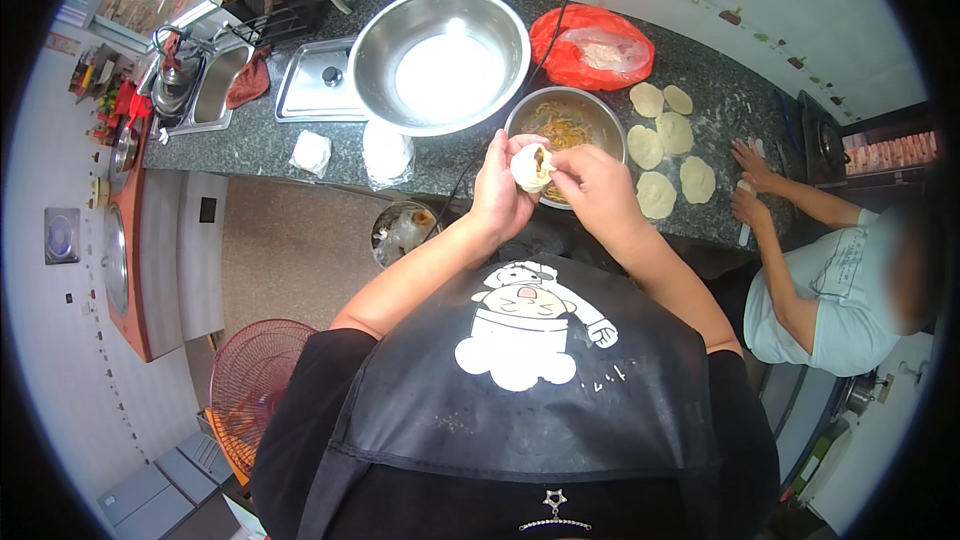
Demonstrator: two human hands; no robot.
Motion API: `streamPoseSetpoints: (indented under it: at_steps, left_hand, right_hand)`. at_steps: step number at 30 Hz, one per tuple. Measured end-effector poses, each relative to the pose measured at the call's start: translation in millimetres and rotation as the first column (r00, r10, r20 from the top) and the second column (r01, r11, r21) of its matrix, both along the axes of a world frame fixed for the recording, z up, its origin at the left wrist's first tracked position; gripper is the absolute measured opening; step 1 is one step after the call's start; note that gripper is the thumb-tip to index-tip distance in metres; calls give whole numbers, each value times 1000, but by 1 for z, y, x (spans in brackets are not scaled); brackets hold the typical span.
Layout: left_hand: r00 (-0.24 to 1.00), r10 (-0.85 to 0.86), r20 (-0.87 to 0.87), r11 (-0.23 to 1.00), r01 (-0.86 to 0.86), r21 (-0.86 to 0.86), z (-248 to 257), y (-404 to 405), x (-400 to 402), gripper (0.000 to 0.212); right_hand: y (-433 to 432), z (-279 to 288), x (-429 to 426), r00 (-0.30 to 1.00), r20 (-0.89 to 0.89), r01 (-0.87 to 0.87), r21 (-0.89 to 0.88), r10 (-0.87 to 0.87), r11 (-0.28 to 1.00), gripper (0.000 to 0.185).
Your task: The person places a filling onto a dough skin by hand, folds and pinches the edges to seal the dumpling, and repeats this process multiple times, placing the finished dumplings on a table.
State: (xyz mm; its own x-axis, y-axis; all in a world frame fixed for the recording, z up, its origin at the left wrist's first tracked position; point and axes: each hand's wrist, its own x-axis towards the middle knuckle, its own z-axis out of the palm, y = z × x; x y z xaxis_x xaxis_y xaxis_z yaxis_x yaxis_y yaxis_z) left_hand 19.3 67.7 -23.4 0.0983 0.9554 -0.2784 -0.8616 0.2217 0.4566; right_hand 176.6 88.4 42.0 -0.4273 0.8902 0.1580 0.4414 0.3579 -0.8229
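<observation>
A partly closed filled dough bun (531, 168) rests in my left hand (501, 191), its filling showing through a gap at the top. The fingers of my right hand (592, 181) pinch the dough's edge on the right side. Just beyond both hands is a steel bowl (616, 124) with shredded orange-yellow filling (559, 127) in it. Several flat round dough wrappers (675, 133) lie on the dark stone counter (720, 120) to the right of that bowl.
A large steel basin (367, 30) stands behind my left hand, beside a red plastic bag (555, 52) of flour-like powder. Wrapped white bundles (311, 152) sit near the counter's front edge. A co-worker (817, 292) at the right holds a rolling pin (744, 234). A dark cable crosses the counter.
</observation>
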Motion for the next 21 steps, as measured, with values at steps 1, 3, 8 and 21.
streamPoseSetpoints:
  at_steps: [1, 3, 8, 21]
  left_hand:
    - [1000, -10, -6, 999, 10, -49, 1, -1, 1, 56]
    - [1000, -20, -11, 995, 19, -99, 5, -1, 3, 56]
    - [999, -48, -11, 993, 46, -105, 4, -1, 4, 54]
    - [930, -303, -206, 940, 256, -225, 21, 2, -7, 56]
  right_hand:
    - [0, -3, 1, 994, 93, -66, 160, 52, 985, 18]
    - [0, -4, 1, 978, 192, -144, 308, 87, 940, 19]
    - [3, 8, 0, 998, 38, -63, 150, 58, 987, 16]
    - [7, -12, 1, 992, 95, -105, 325, 78, 940, 15]
